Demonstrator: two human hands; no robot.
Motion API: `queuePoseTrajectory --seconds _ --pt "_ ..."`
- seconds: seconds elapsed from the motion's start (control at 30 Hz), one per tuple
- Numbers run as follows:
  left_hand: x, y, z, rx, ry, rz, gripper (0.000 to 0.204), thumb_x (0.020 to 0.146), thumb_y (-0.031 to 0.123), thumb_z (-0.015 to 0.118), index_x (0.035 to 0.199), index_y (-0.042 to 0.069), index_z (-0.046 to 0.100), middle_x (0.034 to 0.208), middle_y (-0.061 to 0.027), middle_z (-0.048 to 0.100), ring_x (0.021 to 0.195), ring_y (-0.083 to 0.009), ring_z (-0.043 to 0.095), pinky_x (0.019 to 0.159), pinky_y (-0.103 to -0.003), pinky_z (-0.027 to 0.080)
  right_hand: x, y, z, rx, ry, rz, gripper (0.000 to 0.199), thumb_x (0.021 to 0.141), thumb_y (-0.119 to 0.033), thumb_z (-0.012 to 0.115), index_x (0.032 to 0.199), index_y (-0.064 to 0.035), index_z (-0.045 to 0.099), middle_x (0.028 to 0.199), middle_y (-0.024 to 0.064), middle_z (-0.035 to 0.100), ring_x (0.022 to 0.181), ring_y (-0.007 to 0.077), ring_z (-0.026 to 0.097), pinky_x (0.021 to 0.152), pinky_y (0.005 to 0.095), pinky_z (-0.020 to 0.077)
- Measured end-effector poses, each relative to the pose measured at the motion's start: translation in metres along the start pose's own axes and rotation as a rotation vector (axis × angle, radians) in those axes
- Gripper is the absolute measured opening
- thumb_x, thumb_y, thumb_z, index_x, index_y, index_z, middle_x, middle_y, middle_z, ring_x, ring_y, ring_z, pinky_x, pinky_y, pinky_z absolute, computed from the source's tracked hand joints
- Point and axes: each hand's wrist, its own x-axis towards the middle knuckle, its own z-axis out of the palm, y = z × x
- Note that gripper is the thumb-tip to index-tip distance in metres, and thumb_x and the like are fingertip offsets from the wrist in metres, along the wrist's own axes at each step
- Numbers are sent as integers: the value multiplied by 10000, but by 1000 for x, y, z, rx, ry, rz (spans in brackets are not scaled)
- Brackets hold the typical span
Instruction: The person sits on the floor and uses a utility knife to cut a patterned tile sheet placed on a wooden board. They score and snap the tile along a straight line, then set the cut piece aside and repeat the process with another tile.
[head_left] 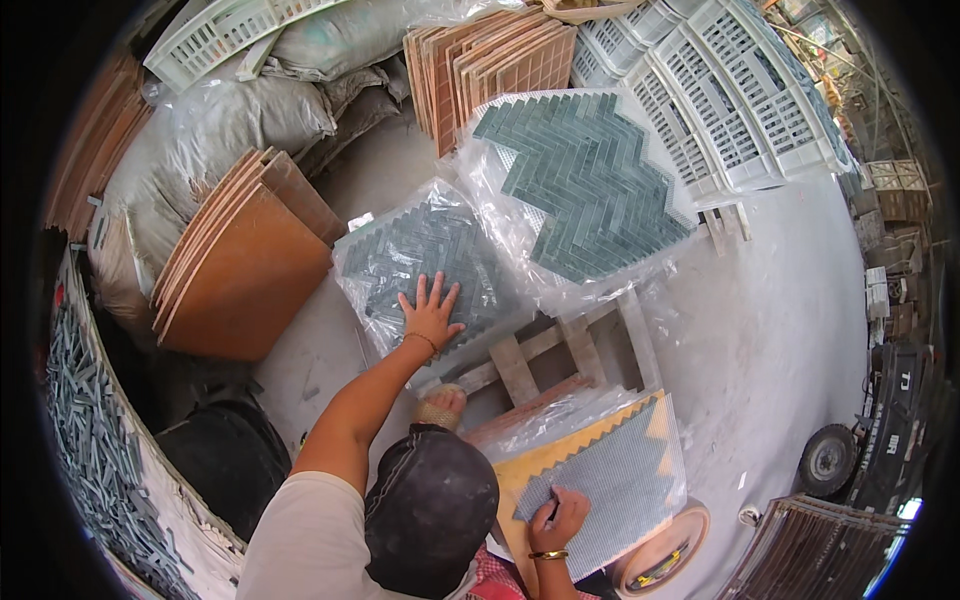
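Note:
My left hand (431, 316), fingers spread, lies flat on a plastic-covered stack of grey-green herringbone mosaic tile sheets (385, 265). A beaded bracelet circles that wrist. Near my knee, my right hand (560, 522), with a gold bangle at the wrist, is closed with its fingers curled over a mesh-covered grey mosaic sheet (610, 490). A small dark patch shows at those fingers, but I cannot make out what it is. Under the mosaic sheet lies a yellow-orange board (520, 468) with a zigzag border. A larger stack of green herringbone sheets (585, 185) stands beyond on plastic film.
Brown boards (245, 270) lean at the left, and gridded trays (490, 65) stand at the back. White crates (720, 95) are at the back right. A wooden pallet (515, 370) lies beyond my knee (430, 510). Loose tile strips (90, 430) fill a container at far left.

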Motion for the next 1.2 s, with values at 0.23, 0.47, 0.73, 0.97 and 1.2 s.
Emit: queuePoseTrajectory --seconds 0.23,0.47,0.73,0.97,1.2 --pt "-16 8 -4 115 68 139 831 701 529 606 1387 261 221 1473 -69 78 1338 -353 61 910 -701 175 -1 2 2 -5 20 -13 216 680 -11 508 883 -11 582 776 142 503 761 323 494 722 419 386" --pt "-29 5 17 127 65 298 832 679 518 629 1377 257 260 1467 -66 116 1340 -322 93 931 -678 174 2 0 0 13 23 -9 222 679 -14 510 889 -9 583 775 146 502 766 323 492 721 419 385" --pt "-29 8 4 -75 112 262 824 720 442 635 1391 211 216 1469 -81 98 1345 -323 80 984 -633 141 4 -2 1 24 19 -11 218 678 -12 507 881 -8 587 780 144 502 768 323 492 720 418 387" --pt "-16 -92 16 -568 544 -741 776 798 378 577 1334 -63 230 1403 -252 191 1305 -364 195 1038 -452 206 1 -1 0 28 23 4 217 683 -11 506 886 -7 582 789 144 501 774 327 495 722 424 389" --pt "-7 -109 50 -1043 220 -790 802 799 456 552 1282 -123 276 1309 -305 326 1245 -393 300 1031 -381 256 2 -2 -1 7 14 -8 211 682 -16 509 881 -11 578 787 142 497 777 328 494 723 430 390"
